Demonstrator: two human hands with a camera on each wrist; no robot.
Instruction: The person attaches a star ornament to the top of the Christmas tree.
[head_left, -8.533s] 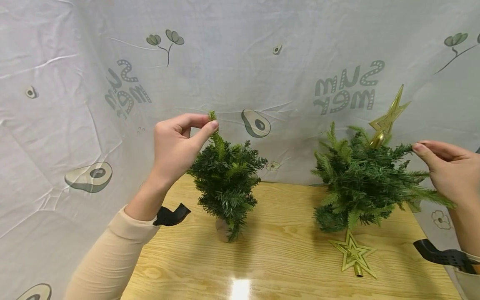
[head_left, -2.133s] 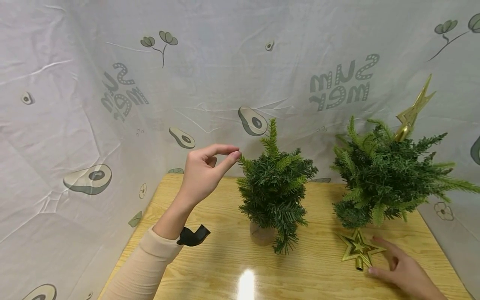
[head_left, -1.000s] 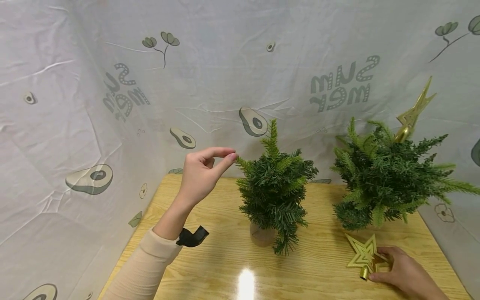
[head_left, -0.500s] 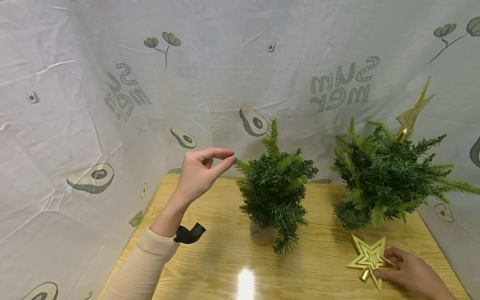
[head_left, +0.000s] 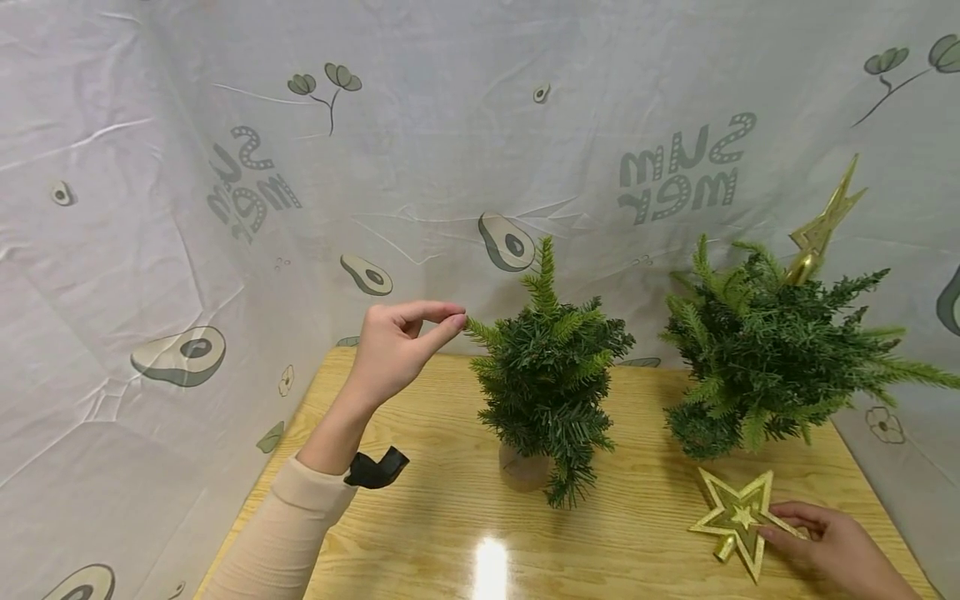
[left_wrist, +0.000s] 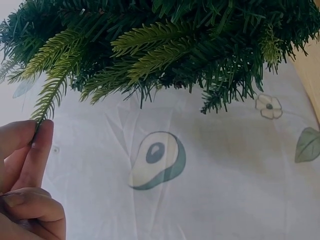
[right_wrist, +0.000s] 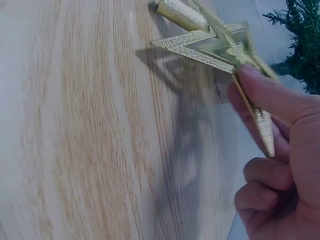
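Note:
My left hand (head_left: 393,346) pinches the tip of a light green branch on the small artificial Christmas tree (head_left: 551,375). In the left wrist view that branch tip (left_wrist: 47,102) sits between thumb and finger. Toward the front right, my right hand (head_left: 832,542) holds a gold star tree topper (head_left: 738,518) by one of its points. The right wrist view shows the star (right_wrist: 200,42) between thumb and fingers, tilted above the wooden table, with its tube socket (right_wrist: 182,14) pointing away from the hand.
A second, bushier artificial tree (head_left: 780,350) stands at the right, with another gold star (head_left: 828,217) leaning from its top. The wooden table (head_left: 420,533) meets a printed cloth (head_left: 420,150) behind and at the left.
My right hand left the bushier tree, took hold of the star on the table and turned it. My left hand went from the small tree's top to a lower side branch; that tree now stands farther right.

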